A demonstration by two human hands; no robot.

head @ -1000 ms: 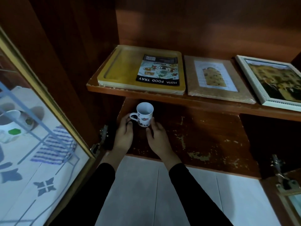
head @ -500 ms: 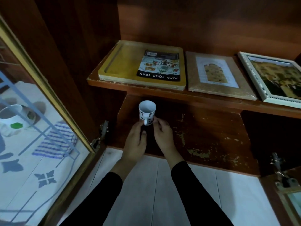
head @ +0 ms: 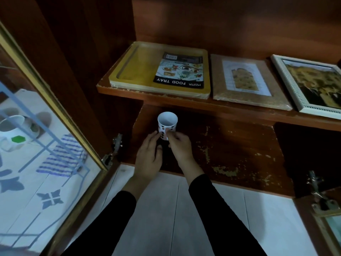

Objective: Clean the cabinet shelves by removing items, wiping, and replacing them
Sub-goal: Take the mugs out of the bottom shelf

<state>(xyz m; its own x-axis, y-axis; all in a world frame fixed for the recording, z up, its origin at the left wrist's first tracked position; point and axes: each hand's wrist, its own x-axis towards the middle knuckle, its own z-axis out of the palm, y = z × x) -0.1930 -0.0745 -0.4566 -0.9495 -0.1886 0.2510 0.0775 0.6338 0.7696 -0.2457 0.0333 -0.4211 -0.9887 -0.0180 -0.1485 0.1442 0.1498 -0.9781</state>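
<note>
Standing on the lower shelf (head: pixel 239 145) near its left end, just under the front edge of the upper shelf (head: pixel 221 108), the cup (head: pixel 167 122) is touched by both hands. The right hand (head: pixel 180 147) curls its fingers onto the near side, seemingly pinching it; the left hand (head: pixel 148 154) lays straight fingertips against it. Lifted carelessly, the rim could knock the upper shelf, or the thin pinch could slip.
</note>
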